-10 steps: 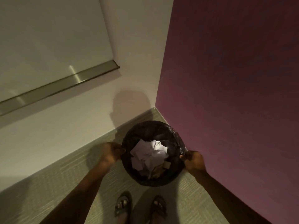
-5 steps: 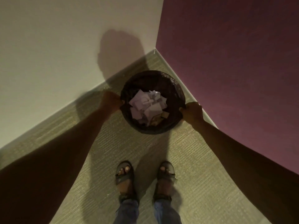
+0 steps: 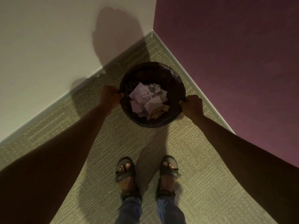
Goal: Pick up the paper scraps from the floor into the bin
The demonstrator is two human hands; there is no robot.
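A round dark bin [image 3: 152, 67] lined with a black bag sits in the corner of the room. A heap of white and brownish paper scraps [image 3: 148, 101] lies inside it. My left hand [image 3: 110, 97] grips the bin's left rim. My right hand [image 3: 192, 105] grips the right rim. I see no loose scraps on the carpet around it.
A white wall [image 3: 48, 46] stands on the left and a purple wall [image 3: 234, 54] on the right, meeting just behind the bin. Greenish carpet [image 3: 100, 143] covers the floor. My two sandalled feet [image 3: 145, 173] stand just in front of the bin.
My view has tilted down toward the floor. The bin has come down into the corner with both hands still holding its rim.
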